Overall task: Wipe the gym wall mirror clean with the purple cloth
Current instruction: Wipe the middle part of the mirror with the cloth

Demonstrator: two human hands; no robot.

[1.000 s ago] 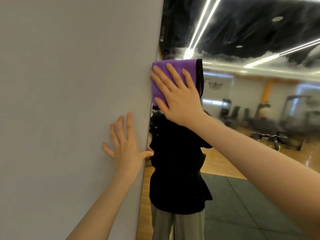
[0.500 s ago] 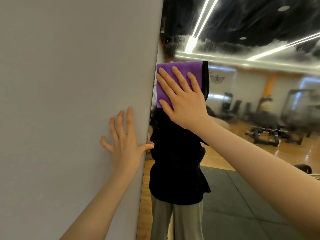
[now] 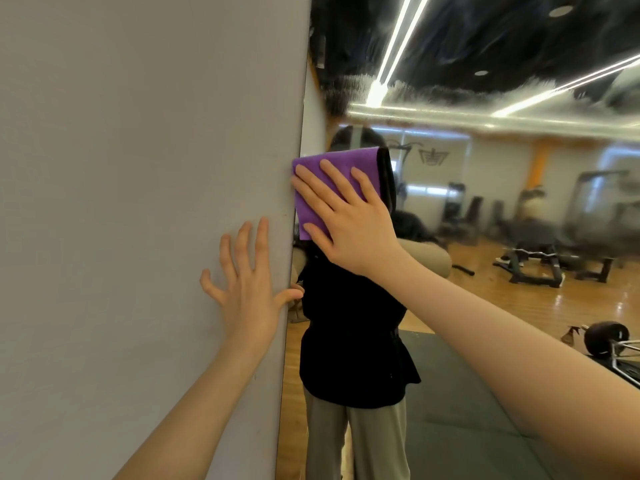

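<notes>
At the mirror (image 3: 519,202)'s left edge, the purple cloth (image 3: 332,168) is pressed flat by the right hand (image 3: 349,220), fingers straight, while the grey wall (image 3: 138,202) is touched by the left hand (image 3: 249,289), fingers spread.

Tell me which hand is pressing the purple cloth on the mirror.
The right hand, fingers flat on the purple cloth against the mirror. The left hand rests bare on the grey wall.

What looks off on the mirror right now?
Hazy smears band the upper mirror, above the cloth, blurring the reflected ceiling lights. The right hand presses the cloth flat by the mirror's left edge; the left hand rests on the wall.
</notes>
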